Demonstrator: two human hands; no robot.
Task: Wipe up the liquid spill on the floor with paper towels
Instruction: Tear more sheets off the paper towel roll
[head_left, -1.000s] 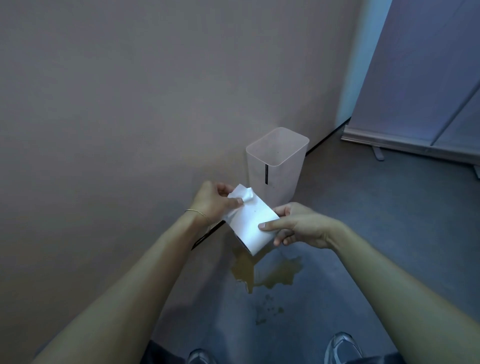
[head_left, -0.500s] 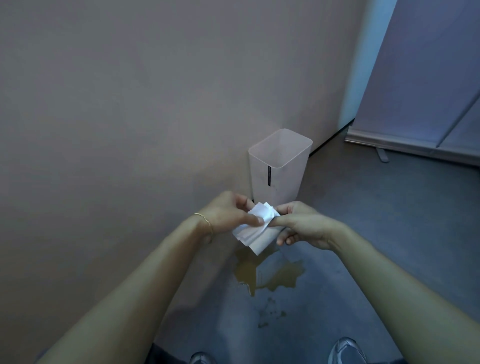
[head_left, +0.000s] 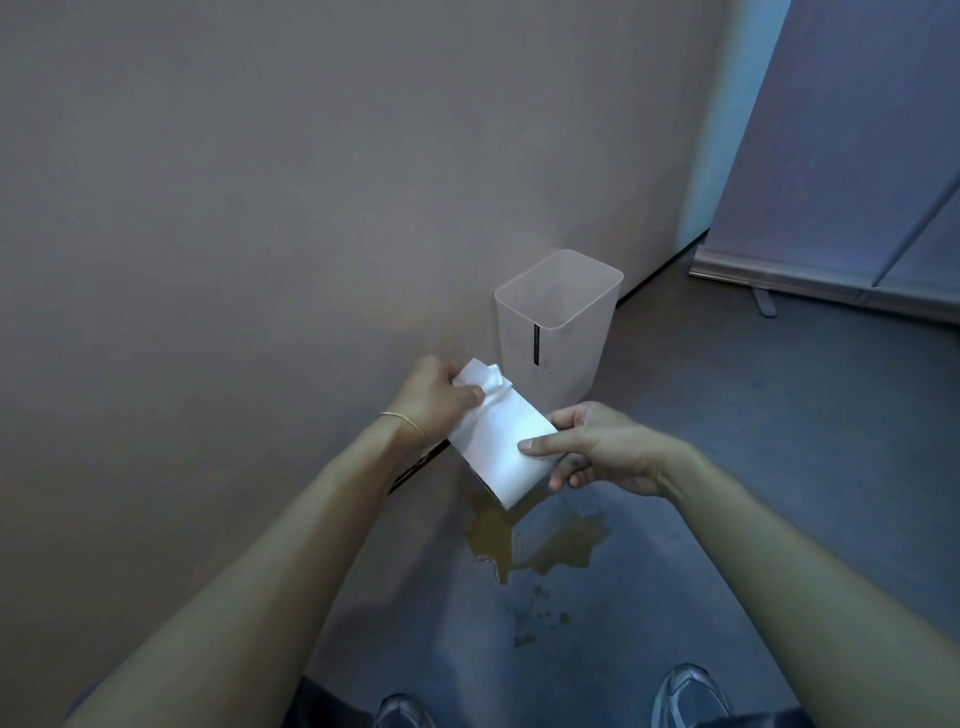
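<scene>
Standing position, view tipped down at the floor (head_left: 779, 467). A white paper towel pack (head_left: 501, 449) is held at chest height between both hands, directly above the spill. The left hand (head_left: 436, 395) is closed on a crumpled towel sheet (head_left: 480, 379) at the pack's 11 o'clock end, thumb pressed over it; the right hand (head_left: 597, 447) is closed on the pack's 4 o'clock side, thumb flat across the face, fingers curled beneath. Half a second ago the two hands were bunched together with the sheet folded small between them; now they are drawn apart and the pack is seen at full length again, as it was a second ago. This is read as a repeated pulling stroke: a sheet being worked out of the pack, not yet free. The brown spill (head_left: 530, 535) lies untouched on the grey floor at 6 o'clock from the pack, close to the foot of the wall (head_left: 260, 260), with small splashes (head_left: 535, 618) trailing towards the shoes (head_left: 685, 691). A translucent bin (head_left: 558, 327) stands against the wall at 12 o'clock from the hands, just beyond the puddle. No wiping has begun; nothing has been lowered to the floor. Judged next: the sheet to be freed, then a crouch needed to reach the puddle. Whether one sheet will suffice cannot be told.
</scene>
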